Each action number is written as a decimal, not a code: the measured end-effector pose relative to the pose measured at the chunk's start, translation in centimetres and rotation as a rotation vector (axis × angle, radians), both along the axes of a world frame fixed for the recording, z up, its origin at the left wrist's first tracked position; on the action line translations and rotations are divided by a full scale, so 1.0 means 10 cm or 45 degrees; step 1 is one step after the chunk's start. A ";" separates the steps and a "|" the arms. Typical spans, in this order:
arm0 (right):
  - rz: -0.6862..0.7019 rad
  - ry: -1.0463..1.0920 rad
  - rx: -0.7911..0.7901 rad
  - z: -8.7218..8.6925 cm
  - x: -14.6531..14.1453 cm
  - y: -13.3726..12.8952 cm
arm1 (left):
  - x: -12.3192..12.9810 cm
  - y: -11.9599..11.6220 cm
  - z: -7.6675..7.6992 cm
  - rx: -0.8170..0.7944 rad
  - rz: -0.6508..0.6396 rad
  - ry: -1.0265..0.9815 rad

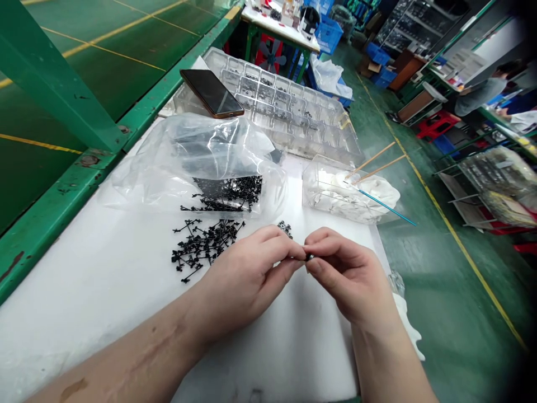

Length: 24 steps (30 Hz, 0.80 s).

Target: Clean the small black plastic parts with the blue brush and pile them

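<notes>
My left hand (251,274) and my right hand (352,274) meet fingertip to fingertip above the white table (104,285). Between them is a small dark part (309,257), pinched by the thumb and forefinger of my right hand. The fingers of my left hand are closed at its left side; whatever they grip is hidden. Beyond my left hand lies a loose pile of black plastic pieces (205,243). A clear plastic bag (201,157) with more black pieces lies behind it. Small metallic parts (285,228) show just past my fingertips.
A phone (213,92) rests on a clear compartment tray (289,106) holding small parts. To its right, a clear box (327,193) holds white cloth, two wooden sticks and a blue stick (388,208). A green metal frame (104,162) borders the table's left. A seated person (482,98) is at the far right.
</notes>
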State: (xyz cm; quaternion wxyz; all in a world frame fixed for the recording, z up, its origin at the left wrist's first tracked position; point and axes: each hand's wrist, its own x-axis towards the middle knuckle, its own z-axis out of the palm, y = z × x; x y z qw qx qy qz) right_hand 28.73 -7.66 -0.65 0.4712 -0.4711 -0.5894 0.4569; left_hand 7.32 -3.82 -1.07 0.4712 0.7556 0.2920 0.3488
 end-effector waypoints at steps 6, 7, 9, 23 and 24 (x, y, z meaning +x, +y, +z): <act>-0.057 -0.111 0.249 0.00 -0.02 -0.05 | 0.01 0.00 -0.03 0.024 0.051 0.062; -0.059 -0.080 0.265 0.00 -0.03 -0.06 | 0.01 0.01 -0.03 0.009 0.042 0.075; -0.058 0.000 0.274 -0.01 -0.04 -0.06 | 0.01 0.02 -0.01 -0.027 0.001 0.090; 0.177 -0.420 0.304 -0.05 -0.11 -0.01 | -0.05 0.12 0.05 -0.930 -0.107 -0.394; 0.175 -0.435 0.323 -0.05 -0.13 -0.01 | -0.04 0.12 0.03 -1.016 -0.137 -0.438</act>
